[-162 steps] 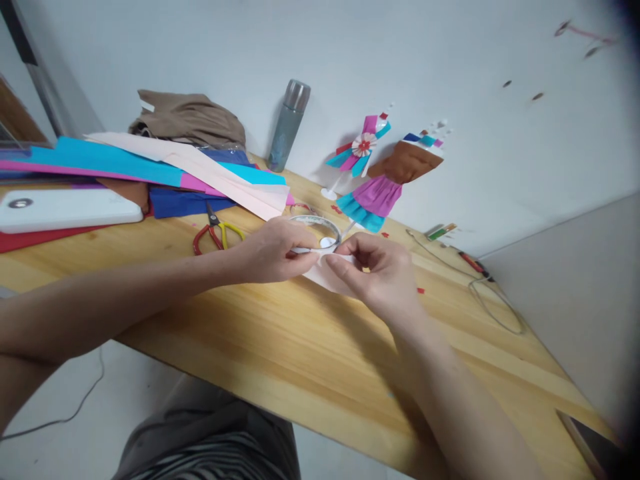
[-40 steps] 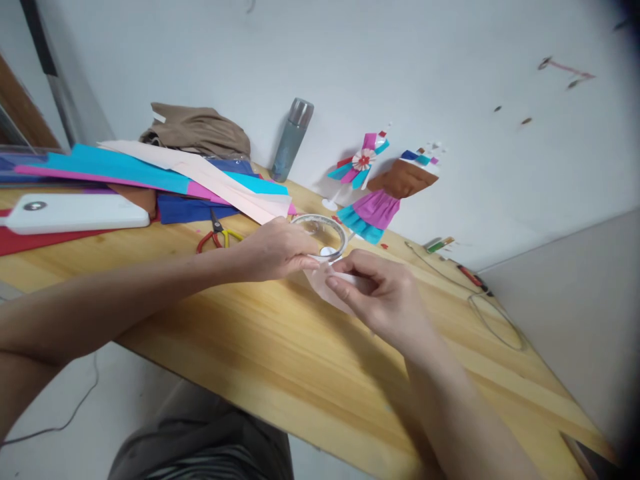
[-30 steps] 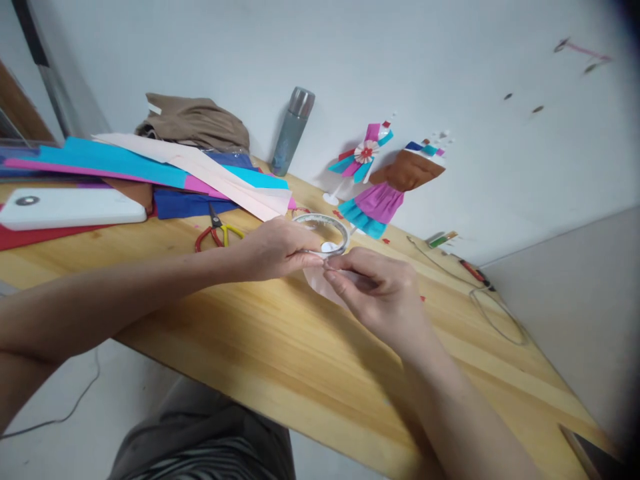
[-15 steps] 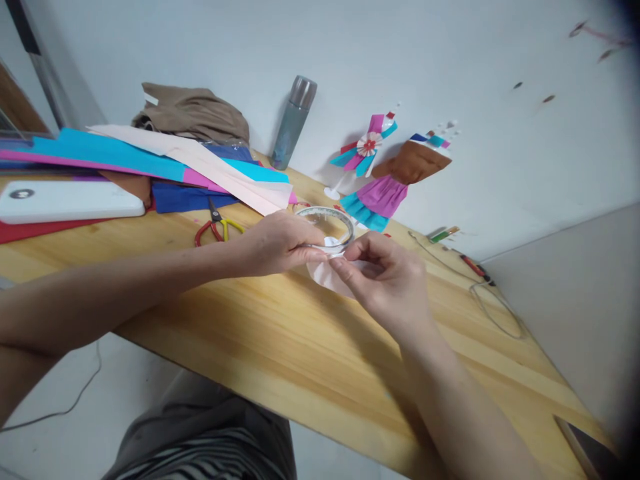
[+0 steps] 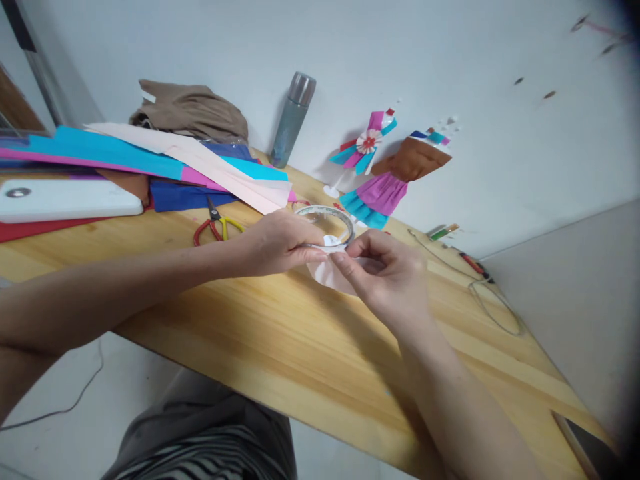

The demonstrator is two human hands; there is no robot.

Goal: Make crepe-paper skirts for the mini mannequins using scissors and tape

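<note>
My left hand (image 5: 285,243) comes in from the left with thumb and fingers pinched on the edge of a pale pink gathered piece of paper (image 5: 326,275). On the other side, my right hand (image 5: 387,273) pinches the same edge between thumb and forefinger, its tips close to the left thumb. The paper fans out below the fingertips, partly hidden by the right hand. Just behind the fingers is a roll of clear tape (image 5: 345,216). Left of the left hand lie scissors (image 5: 215,223) with one red and one yellow handle.
Blue, pink and cream paper sheets (image 5: 165,150) lie at the left beside a white power bank (image 5: 70,200). Behind stand a grey bottle (image 5: 291,123) and two paper-dressed figures (image 5: 383,193). A cable (image 5: 490,313) and a dark-topped object (image 5: 583,443) lie at right on the wooden table (image 5: 240,347).
My right fingertips have shifted slightly along the paper's edge. The left hand keeps its pinch, and the view has moved very little.
</note>
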